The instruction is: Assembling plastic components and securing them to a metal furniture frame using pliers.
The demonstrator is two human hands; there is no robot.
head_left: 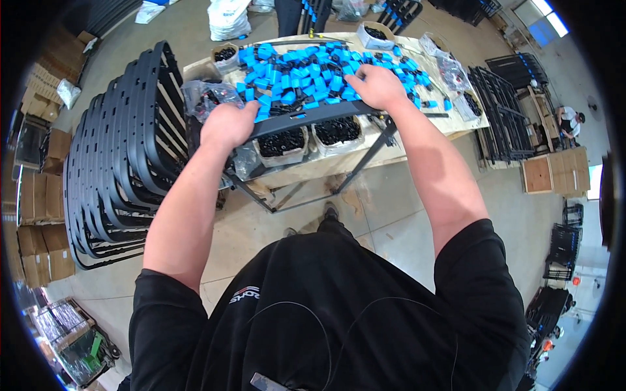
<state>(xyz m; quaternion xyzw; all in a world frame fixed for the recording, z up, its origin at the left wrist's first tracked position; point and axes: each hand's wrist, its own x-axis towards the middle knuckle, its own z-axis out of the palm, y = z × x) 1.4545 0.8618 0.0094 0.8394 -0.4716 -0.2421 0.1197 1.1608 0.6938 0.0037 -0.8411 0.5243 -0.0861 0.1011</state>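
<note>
A black metal frame [306,117] stands tilted against the near edge of the table, its long bar on top and its thinner legs reaching down toward the floor. My left hand [228,124] is closed around the left end of that bar, thumb on top, with the other fingers mostly hidden. Just above the bar's right end, my right hand [378,88] has its fingers curled in over a heap of blue and black plastic pieces [293,75]. Whatever lies between those fingers is hidden. Beside my left hand sits a clear plastic bag [201,98] of small parts.
Two boxes of small black parts [282,143] [338,133] sit behind the bar on the wooden tabletop [450,114]. Many black frames [124,137] stand stacked at left; more frames [499,111] lean at right. Someone stands across the table; another person [569,124] is far right.
</note>
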